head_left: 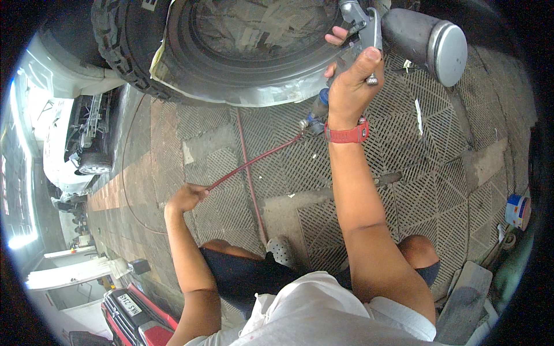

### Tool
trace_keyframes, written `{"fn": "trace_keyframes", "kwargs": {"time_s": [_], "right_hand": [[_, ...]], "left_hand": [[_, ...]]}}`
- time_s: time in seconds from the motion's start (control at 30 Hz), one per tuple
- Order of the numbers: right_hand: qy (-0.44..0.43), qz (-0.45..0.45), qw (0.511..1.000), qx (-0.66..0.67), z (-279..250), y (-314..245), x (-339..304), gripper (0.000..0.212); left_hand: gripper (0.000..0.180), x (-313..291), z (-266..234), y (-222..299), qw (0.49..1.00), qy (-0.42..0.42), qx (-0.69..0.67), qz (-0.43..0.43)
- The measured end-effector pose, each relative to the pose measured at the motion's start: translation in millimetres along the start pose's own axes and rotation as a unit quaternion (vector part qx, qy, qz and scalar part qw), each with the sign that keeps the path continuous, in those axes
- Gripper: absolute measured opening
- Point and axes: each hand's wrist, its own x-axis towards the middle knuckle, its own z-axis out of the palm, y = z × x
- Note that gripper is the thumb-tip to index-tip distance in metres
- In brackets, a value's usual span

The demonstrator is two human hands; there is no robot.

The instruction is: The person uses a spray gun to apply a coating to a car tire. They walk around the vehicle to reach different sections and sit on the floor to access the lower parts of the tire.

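Observation:
My right hand [348, 95], with a red watch at its wrist, is wrapped around the handle of a metal spray gun [371, 37] at the upper right. The gun's dark cup [410, 37] with a silver end sticks out to the right. A blue fitting [320, 106] below the handle joins a red air hose [254, 162]. My left hand [187, 197] is closed on this hose at the lower left, holding it stretched off the floor. Close to the gun is a large wheel with a grey rim [231, 86] and a knobbly black tyre [115, 46]; pale masking material [158, 57] lines part of the rim's edge.
Patterned grating mats [404, 167] cover the floor, and a second stretch of red hose [245, 155] lies across them. A tin [519, 211] and a board [466, 297] are at the right. Leftward stand a white car [63, 150] and a red vehicle [135, 314].

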Motion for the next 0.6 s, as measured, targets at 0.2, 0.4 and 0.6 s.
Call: {"fn": "trace_keyframes", "kwargs": {"time_s": [0.2,0.4,0.6], "right_hand": [[-0.07,0.008,0.997,0.027,15,-7,3,0.07],[-0.271,0.012,0.96,0.071,26,-10,-9,0.052],[-0.353,0.011,0.932,0.076,42,-16,-29,0.05]], "left_hand": [[0.031,2,0,-10,1.0,-0.012,0.021,-0.012],[0.035,4,10,17,0.998,-0.034,0.046,-0.005],[0.034,10,13,39,0.995,-0.072,0.072,0.019]]}}
